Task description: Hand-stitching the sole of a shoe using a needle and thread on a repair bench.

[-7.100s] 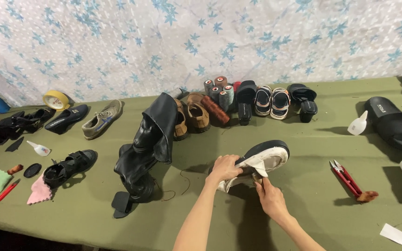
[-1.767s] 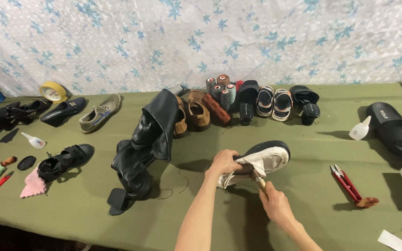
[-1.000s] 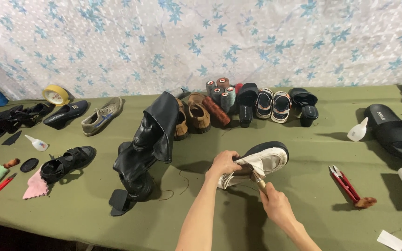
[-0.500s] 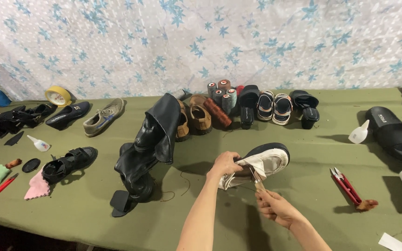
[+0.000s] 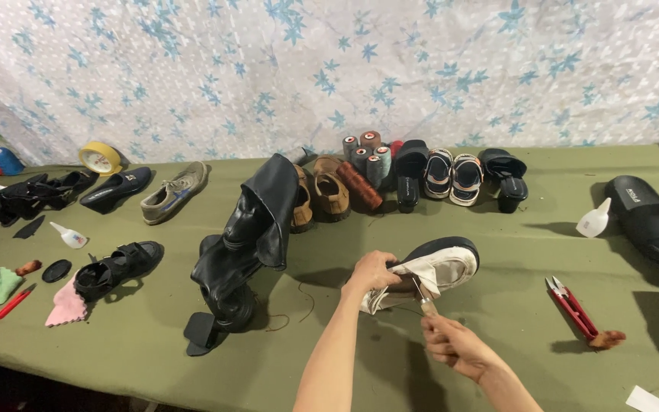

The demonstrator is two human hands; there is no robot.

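Centrally, the left hand was closed around the heel end of a cream slip-on shoe, holding it tilted just above the green worktop with its dark sole edge turned up and away. The right hand was pinched on a thin tool, apparently a needle or awl, whose tip met the shoe's upper near the opening. The upper looked like soft cloth that would fold under pressure, while the sole appeared stiffer; the shoe seemed light, and the firm heel and sole rim offered the surest hold. Just left of the hands, a tall black boot slumped over, a dark thread trailing beside it. To the right lay red snips and a small white glue bottle. Farther back stood thread spools among brown shoes and sandals; a black sandal and a pink cloth lay at far left.
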